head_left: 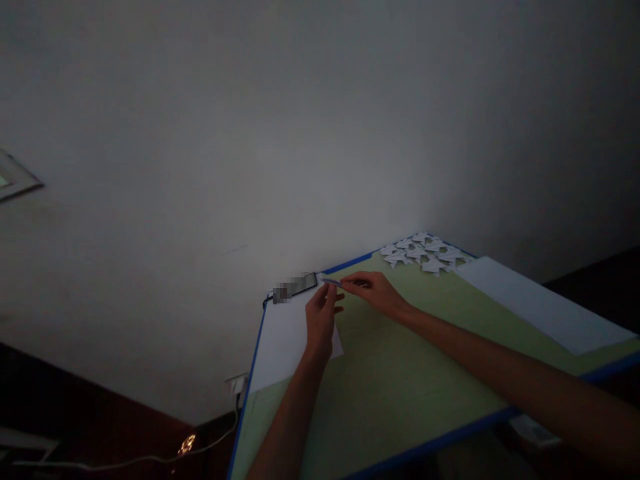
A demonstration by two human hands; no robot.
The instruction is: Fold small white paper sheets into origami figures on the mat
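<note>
My left hand is raised over the far left part of the green table, thumb and forefinger pinching a thin, pale piece of folded paper. From the right, the fingertips of my right hand grip the other end of the same piece. It is seen nearly edge-on, so its full shape is hard to make out. Beneath my left hand lies a sheet of white paper. Several star-like folded paper pieces are grouped at the far corner, beyond my right hand.
A phone-like device lies at the table's back left edge, partly blurred out. More white paper lies along the right side. The wall borders the table's back; a plug with a white cable is at lower left.
</note>
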